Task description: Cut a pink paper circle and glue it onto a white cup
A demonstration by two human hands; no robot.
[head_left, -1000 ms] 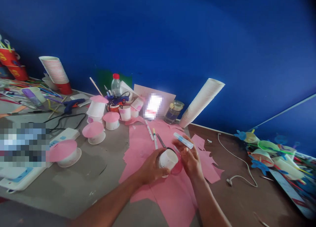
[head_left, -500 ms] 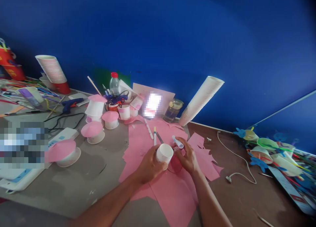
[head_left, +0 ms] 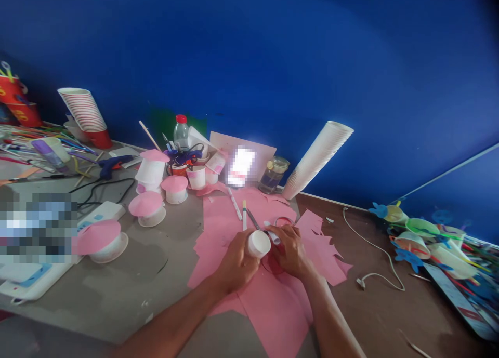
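Grips closed on both sides: white paper cup [head_left: 259, 244] held by left hand [head_left: 235, 262], white tube [head_left: 273, 237] drawn in just beside it by right hand [head_left: 290, 252], above pink paper [head_left: 214, 254].

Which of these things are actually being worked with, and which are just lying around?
In use:
left hand holding a cup
right hand holding a tube
pink paper beneath them

Lying about:
glue gun
cup stack
bottle
jar
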